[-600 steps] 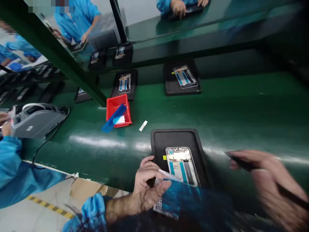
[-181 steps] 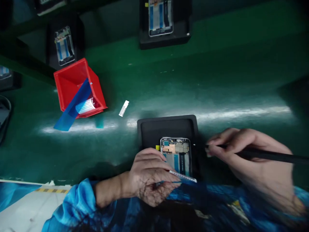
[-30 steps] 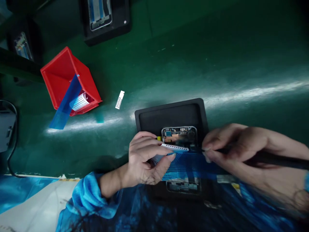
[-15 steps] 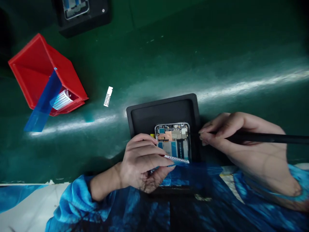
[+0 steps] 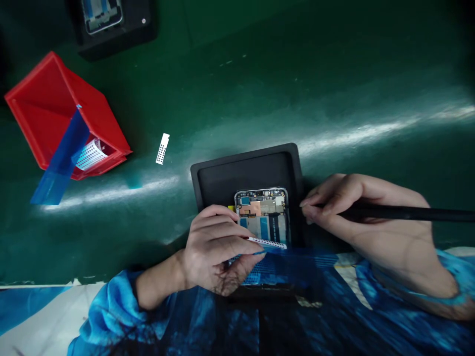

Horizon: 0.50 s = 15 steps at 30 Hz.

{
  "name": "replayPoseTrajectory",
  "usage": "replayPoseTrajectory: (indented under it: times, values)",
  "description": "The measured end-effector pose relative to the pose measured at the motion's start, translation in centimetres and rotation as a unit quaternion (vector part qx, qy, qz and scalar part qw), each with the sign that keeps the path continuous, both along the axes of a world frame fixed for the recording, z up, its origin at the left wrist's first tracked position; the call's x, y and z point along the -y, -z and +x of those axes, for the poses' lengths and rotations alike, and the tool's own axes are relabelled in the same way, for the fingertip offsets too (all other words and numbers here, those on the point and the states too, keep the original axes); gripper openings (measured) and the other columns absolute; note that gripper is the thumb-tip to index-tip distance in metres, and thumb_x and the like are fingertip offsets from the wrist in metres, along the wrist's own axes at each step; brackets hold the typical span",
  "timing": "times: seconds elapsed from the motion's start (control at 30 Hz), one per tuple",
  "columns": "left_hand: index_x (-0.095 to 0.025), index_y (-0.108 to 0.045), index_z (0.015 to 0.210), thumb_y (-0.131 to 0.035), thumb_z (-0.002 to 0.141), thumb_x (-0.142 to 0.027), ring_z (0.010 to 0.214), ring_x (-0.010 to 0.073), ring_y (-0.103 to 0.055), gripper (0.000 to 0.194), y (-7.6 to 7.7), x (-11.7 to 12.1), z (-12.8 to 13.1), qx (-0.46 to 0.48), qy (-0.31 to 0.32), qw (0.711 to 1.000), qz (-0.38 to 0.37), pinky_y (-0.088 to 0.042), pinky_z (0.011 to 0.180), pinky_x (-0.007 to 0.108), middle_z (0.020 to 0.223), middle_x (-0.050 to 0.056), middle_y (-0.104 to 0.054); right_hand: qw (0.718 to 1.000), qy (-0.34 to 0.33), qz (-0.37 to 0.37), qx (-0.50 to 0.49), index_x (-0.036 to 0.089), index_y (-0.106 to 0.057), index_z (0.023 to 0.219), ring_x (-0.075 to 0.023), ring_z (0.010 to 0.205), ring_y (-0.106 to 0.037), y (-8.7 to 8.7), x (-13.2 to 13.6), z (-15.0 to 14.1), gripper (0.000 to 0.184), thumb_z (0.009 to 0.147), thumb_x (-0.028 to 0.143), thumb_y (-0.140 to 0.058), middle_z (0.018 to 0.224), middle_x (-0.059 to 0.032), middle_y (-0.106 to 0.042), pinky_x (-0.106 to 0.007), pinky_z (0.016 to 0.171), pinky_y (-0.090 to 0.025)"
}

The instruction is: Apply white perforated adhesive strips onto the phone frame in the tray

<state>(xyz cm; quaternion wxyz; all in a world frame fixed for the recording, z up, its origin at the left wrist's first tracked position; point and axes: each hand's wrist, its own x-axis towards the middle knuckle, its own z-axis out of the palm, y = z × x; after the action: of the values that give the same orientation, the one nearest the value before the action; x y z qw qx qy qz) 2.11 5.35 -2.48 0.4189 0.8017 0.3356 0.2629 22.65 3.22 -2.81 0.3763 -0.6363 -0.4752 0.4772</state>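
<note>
An opened smartphone [image 5: 267, 225] with its circuit board showing lies in a black tray [image 5: 247, 170]. Over its lower part, my left hand [image 5: 218, 249] pinches a white dotted sticker strip [image 5: 272, 243] between thumb and fingers. Blue see-through film [image 5: 289, 262] stretches from the strip toward the right and hides the phone's lower end. My right hand [image 5: 356, 212] is just right of the phone, closed round a slim black pen-like tool [image 5: 415, 213]. Its tip, too dark to make out, points left at the phone's edge.
A red bin [image 5: 100, 118] stands at the left, with blue film [image 5: 61, 158] and a dotted white sheet [image 5: 91, 155] at its mouth. Right of it, a small dotted white strip [image 5: 162, 148] lies on the green table [image 5: 230, 104]. Another opened phone [image 5: 103, 17] rests on a black block [image 5: 122, 44].
The whole view has shifted slightly, so things appear a little farther left. Both hands keep their grips, and the phone has not visibly moved in the tray.
</note>
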Motion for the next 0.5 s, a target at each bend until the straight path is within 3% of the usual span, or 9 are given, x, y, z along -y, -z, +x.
replayPoseTrajectory:
  times: [0.5]
  values:
    - [-0.014,-0.058,0.063,-0.06,0.057,-0.016,0.057,0.0086,-0.057,0.006,0.12,0.06,-0.12,0.019,0.008,1.0,0.001,-0.046,0.069,0.031,0.061,-0.001,-0.064,0.996,-0.043,0.071,0.036,0.02,-0.046,0.047,-0.0146,0.058,-0.053,-0.1,-0.04,-0.15,0.021,0.051,0.005,-0.061,0.062,-0.0008,-0.053,-0.031,0.049,-0.042]
